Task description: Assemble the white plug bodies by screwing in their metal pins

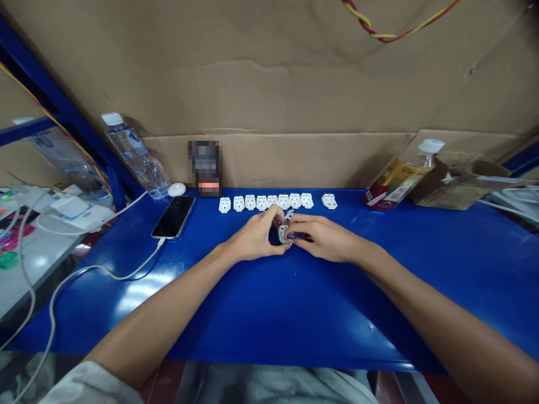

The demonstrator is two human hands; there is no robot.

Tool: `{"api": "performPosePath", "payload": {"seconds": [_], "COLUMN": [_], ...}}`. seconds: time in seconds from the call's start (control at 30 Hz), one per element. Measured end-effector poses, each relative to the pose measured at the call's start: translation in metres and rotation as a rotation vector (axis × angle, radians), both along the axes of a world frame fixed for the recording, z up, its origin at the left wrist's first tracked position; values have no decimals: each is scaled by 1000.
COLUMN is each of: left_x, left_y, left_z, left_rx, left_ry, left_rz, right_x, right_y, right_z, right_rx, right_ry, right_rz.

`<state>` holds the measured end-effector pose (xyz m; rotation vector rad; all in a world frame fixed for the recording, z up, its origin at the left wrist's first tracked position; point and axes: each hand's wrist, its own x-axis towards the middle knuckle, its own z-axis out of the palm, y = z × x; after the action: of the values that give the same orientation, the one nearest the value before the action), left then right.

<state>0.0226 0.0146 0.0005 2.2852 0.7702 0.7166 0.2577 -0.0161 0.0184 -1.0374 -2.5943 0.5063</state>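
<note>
My left hand (259, 234) curls its thumb and fingers around a small white plastic plug part (283, 233), gripping it just above the blue table. My right hand (326, 237) meets it from the other side, closed on a slim tool with a dark purple handle (300, 236). The tool's tip is hidden at the plug part. Beyond my fingers lies a small white piece (288, 215). Several similar white plug parts (261, 202) stand in a row behind my hands, with another plug part (329, 201) a little apart at the right end.
A phone (173, 217) on a white cable lies at left, near a tilted water bottle (137, 154) and a white round object (176, 189). A blurred-out dark box (206, 168) stands against the cardboard wall (295, 101). A drink bottle (402, 177) leans by a cardboard box (455, 179) at right.
</note>
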Motion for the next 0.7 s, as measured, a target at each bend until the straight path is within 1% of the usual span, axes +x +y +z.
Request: {"api": "performPosePath", "payload": {"seconds": [0.27,0.43,0.57,0.7], "left_x": [-1,-2,-2,-4], "left_y": [-2,-1,-2,-2], "left_z": [2,2,4,5], "left_rx": [-4,1,-2,-1], "left_ry": [15,14,11,-5], "left_rz": [-28,-29,-28,-44], "right_x": [1,-2,0,6], "right_y": [-4,-6,-2,8], "right_z": [5,4,2,-2], "right_rx": [23,67,74,86], "right_ry": [-147,-165,-102,24], "right_rz": [3,8,-22,-145]}}
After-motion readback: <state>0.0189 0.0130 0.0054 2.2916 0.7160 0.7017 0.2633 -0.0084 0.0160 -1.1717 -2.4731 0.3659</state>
